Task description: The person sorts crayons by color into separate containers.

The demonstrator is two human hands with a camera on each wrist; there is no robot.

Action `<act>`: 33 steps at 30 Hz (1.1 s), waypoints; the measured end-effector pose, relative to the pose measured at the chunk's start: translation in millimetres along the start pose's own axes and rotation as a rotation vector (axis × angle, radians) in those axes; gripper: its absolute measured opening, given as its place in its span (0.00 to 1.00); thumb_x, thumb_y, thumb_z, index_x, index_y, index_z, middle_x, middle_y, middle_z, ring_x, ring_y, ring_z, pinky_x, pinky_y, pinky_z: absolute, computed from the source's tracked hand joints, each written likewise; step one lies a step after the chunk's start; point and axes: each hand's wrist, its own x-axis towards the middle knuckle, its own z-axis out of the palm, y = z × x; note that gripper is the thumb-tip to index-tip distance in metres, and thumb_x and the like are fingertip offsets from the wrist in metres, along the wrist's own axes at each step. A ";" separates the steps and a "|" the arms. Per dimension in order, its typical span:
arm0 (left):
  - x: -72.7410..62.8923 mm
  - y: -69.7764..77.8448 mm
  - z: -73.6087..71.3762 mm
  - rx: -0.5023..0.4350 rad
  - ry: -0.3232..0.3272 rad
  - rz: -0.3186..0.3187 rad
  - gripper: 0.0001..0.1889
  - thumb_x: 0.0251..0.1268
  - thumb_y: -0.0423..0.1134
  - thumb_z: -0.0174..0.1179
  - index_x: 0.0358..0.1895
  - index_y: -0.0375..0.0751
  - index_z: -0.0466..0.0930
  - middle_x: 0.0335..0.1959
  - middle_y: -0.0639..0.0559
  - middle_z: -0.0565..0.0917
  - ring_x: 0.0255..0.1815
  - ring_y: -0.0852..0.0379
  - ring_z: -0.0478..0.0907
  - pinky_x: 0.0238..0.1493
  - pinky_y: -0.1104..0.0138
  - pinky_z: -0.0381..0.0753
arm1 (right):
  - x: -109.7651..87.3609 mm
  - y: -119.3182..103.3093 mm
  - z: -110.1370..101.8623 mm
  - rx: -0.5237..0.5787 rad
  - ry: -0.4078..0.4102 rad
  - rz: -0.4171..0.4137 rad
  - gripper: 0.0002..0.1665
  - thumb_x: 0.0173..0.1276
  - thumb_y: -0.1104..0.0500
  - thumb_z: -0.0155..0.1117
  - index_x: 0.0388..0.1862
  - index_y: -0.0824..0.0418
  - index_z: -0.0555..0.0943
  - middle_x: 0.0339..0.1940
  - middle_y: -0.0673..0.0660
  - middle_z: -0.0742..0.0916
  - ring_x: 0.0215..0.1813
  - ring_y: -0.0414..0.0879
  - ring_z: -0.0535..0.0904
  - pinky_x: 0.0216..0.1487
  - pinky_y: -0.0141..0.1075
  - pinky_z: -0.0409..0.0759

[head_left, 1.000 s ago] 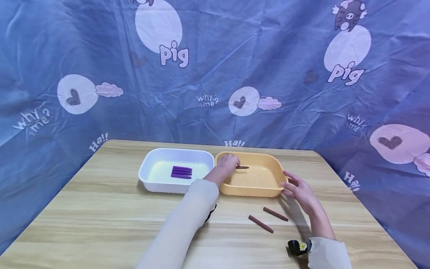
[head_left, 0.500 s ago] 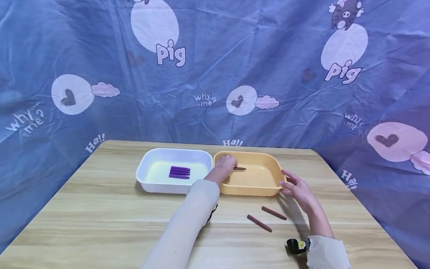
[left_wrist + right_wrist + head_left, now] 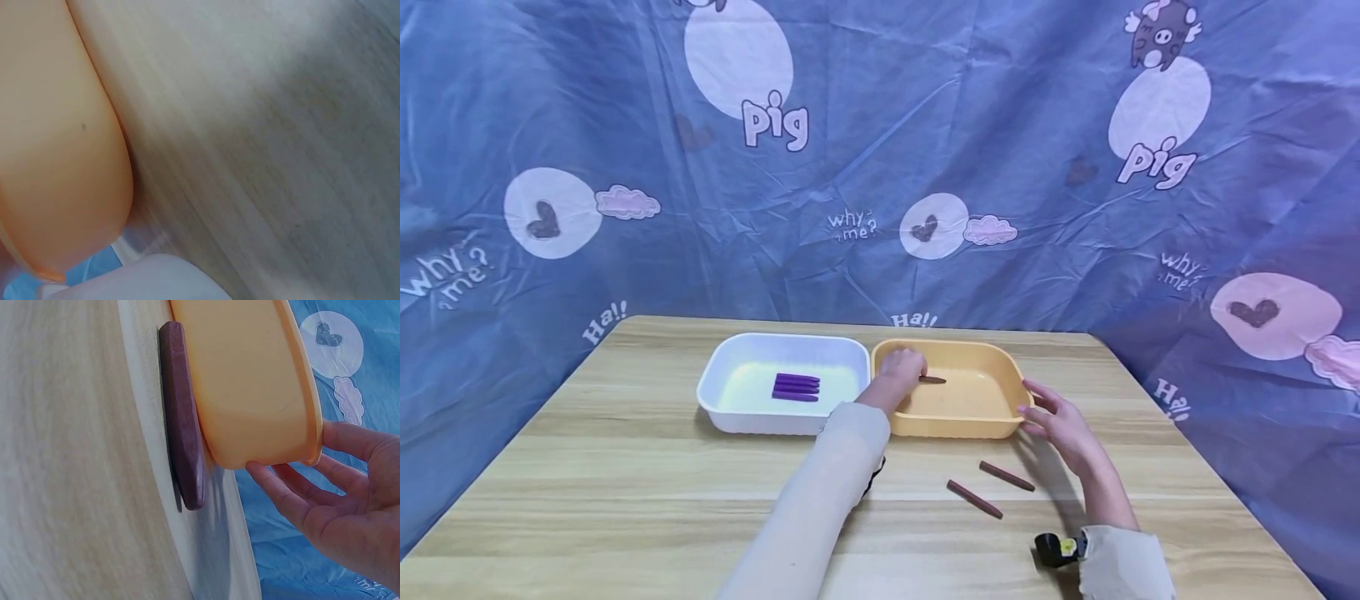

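Inside the yellow tub, near its left end, my left hand pinches a brown crayon whose tapered end points right. The fingers hide the rest of that crayon. My right hand holds the tub's right end, thumb at the rim and fingers against the outer wall, as the right wrist view also shows. Two more brown crayons, a nearer one and a farther one, lie slanted on the table before the tub. The left wrist view shows mostly the tub's wall and wood.
To the left, a white tub stands side by side with the yellow one, several purple crayons lined up inside it. The wooden table ends at a blue patterned cloth hanging behind and along the sides.
The crayon in my left hand has sunk slightly toward the yellow tub's floor. My right hand stays at the tub's end. The head view has shifted a little, so everything sits further left.
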 end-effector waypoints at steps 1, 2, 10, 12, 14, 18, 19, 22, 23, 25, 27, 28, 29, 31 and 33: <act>0.1 -0.4 0.4 0.003 0.006 -0.001 0.10 0.52 0.29 0.61 0.30 0.52 0.85 0.32 0.57 0.81 0.33 0.59 0.75 0.31 0.71 0.75 | 0.1 0.0 0.2 0.000 0.002 -0.001 0.36 0.68 0.67 0.51 0.70 0.72 0.49 0.64 0.78 0.58 0.56 0.55 0.70 0.52 0.36 0.76; -0.2 -0.7 0.4 -0.001 0.011 -0.005 0.11 0.52 0.29 0.60 0.32 0.52 0.85 0.33 0.57 0.81 0.34 0.59 0.75 0.32 0.71 0.75 | 0.2 0.2 0.4 0.002 0.002 -0.001 0.36 0.68 0.67 0.51 0.70 0.72 0.49 0.64 0.78 0.59 0.56 0.55 0.70 0.52 0.36 0.76; -15.1 4.8 -15.9 -0.030 0.050 0.071 0.18 0.54 0.29 0.61 0.47 0.52 0.83 0.45 0.55 0.80 0.46 0.56 0.74 0.44 0.70 0.76 | -1.1 2.2 2.3 0.008 -0.005 0.005 0.36 0.69 0.67 0.51 0.71 0.71 0.49 0.64 0.78 0.58 0.53 0.50 0.73 0.51 0.34 0.76; -22.8 9.2 -25.0 -0.012 0.081 0.134 0.16 0.55 0.33 0.63 0.48 0.51 0.83 0.45 0.55 0.79 0.47 0.57 0.73 0.45 0.70 0.76 | -1.2 2.0 2.0 0.008 0.000 0.000 0.36 0.69 0.67 0.51 0.70 0.72 0.49 0.64 0.78 0.58 0.53 0.50 0.73 0.51 0.34 0.76; -32.4 13.8 -34.1 0.003 0.127 0.203 0.14 0.56 0.37 0.64 0.47 0.51 0.83 0.44 0.55 0.79 0.46 0.57 0.73 0.44 0.70 0.76 | -1.0 1.4 1.4 0.015 0.002 -0.005 0.36 0.69 0.67 0.51 0.70 0.72 0.49 0.64 0.78 0.58 0.53 0.49 0.73 0.52 0.35 0.76; -56.0 22.7 -47.6 -0.010 0.200 0.322 0.13 0.56 0.39 0.64 0.46 0.50 0.83 0.40 0.56 0.79 0.44 0.58 0.72 0.37 0.73 0.76 | -0.3 -0.2 0.0 0.040 -0.004 -0.007 0.36 0.68 0.67 0.51 0.70 0.72 0.49 0.64 0.78 0.58 0.52 0.48 0.73 0.52 0.35 0.76; -62.2 24.6 -49.4 -0.015 0.209 0.347 0.12 0.56 0.40 0.64 0.46 0.49 0.83 0.40 0.56 0.79 0.44 0.58 0.72 0.36 0.73 0.76 | -0.2 -0.8 -0.1 0.046 -0.006 -0.006 0.36 0.68 0.67 0.51 0.70 0.72 0.49 0.64 0.78 0.58 0.52 0.48 0.73 0.52 0.35 0.76; -79.0 30.8 -50.1 -0.006 0.210 0.405 0.12 0.56 0.40 0.65 0.45 0.50 0.83 0.40 0.56 0.79 0.45 0.58 0.72 0.34 0.75 0.76 | -0.2 -1.9 -0.4 0.048 -0.009 -0.001 0.37 0.68 0.67 0.51 0.70 0.72 0.48 0.64 0.78 0.57 0.53 0.48 0.72 0.52 0.35 0.76; -83.7 32.9 -49.2 0.008 0.211 0.425 0.12 0.56 0.41 0.64 0.45 0.51 0.83 0.40 0.57 0.78 0.45 0.59 0.72 0.35 0.76 0.76 | -0.3 -2.1 -0.4 0.048 -0.009 0.001 0.37 0.68 0.67 0.51 0.70 0.72 0.48 0.64 0.78 0.57 0.53 0.48 0.72 0.52 0.35 0.76; -92.4 37.1 -46.9 0.026 0.213 0.460 0.12 0.57 0.42 0.64 0.45 0.52 0.83 0.41 0.57 0.78 0.45 0.60 0.72 0.35 0.77 0.75 | -0.6 -2.2 -0.4 0.047 -0.009 0.003 0.37 0.68 0.67 0.51 0.71 0.72 0.48 0.65 0.78 0.57 0.54 0.49 0.72 0.53 0.35 0.75; -100.2 40.4 -43.6 0.036 0.225 0.503 0.11 0.57 0.43 0.64 0.44 0.52 0.84 0.41 0.58 0.78 0.45 0.62 0.72 0.36 0.80 0.74 | -0.9 -2.1 -0.2 0.048 -0.008 0.003 0.37 0.68 0.66 0.52 0.71 0.71 0.48 0.65 0.77 0.57 0.55 0.50 0.71 0.53 0.35 0.75; -103.8 41.6 -41.7 0.035 0.231 0.528 0.11 0.57 0.43 0.64 0.44 0.52 0.84 0.41 0.58 0.78 0.44 0.62 0.72 0.36 0.81 0.73 | -1.1 -2.0 -0.1 0.048 -0.010 0.003 0.37 0.69 0.66 0.52 0.71 0.71 0.48 0.65 0.77 0.57 0.55 0.50 0.71 0.53 0.35 0.75; -107.2 42.6 -39.8 0.031 0.235 0.551 0.11 0.57 0.43 0.64 0.44 0.52 0.84 0.41 0.59 0.78 0.44 0.63 0.72 0.36 0.81 0.72 | -1.3 -2.1 0.0 0.049 -0.010 0.003 0.37 0.69 0.66 0.52 0.71 0.71 0.48 0.65 0.77 0.57 0.55 0.50 0.71 0.53 0.35 0.75; -113.3 43.9 -35.8 0.020 0.243 0.590 0.11 0.56 0.43 0.64 0.44 0.52 0.84 0.41 0.59 0.78 0.43 0.64 0.71 0.36 0.82 0.72 | -1.6 -2.1 0.4 0.049 -0.012 0.004 0.37 0.69 0.65 0.52 0.71 0.71 0.48 0.65 0.77 0.57 0.56 0.49 0.70 0.54 0.35 0.75; -118.2 44.7 -32.5 0.012 0.239 0.616 0.11 0.57 0.43 0.64 0.44 0.52 0.84 0.40 0.60 0.78 0.43 0.64 0.71 0.36 0.83 0.71 | -1.8 -2.2 0.7 0.050 -0.015 0.005 0.37 0.69 0.65 0.51 0.71 0.70 0.48 0.65 0.77 0.57 0.56 0.49 0.70 0.54 0.35 0.75</act>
